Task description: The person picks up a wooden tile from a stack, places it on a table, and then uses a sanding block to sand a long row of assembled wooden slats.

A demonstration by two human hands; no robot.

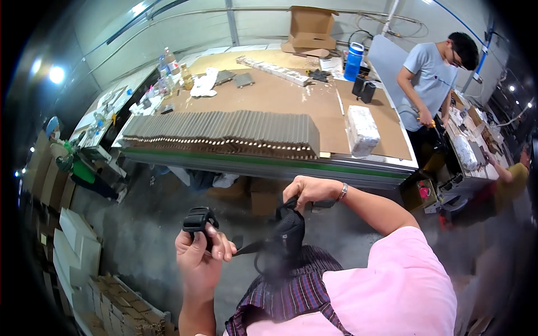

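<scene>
- The small black plastic buckle (197, 219) is partly covered by the left hand's fingers (216, 246).
- The dark fabric pouch (287, 238) is blurred; its lower end is indistinct.
- Small items on the far table (291, 95) are unclear.

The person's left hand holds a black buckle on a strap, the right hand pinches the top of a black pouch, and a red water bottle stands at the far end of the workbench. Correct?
Not quite: the water bottle is blue, not red, as the head view shows. The rest stands: the left hand holds the black buckle on its strap, and the right hand pinches the top of the black pouch, with the workbench beyond.
</scene>
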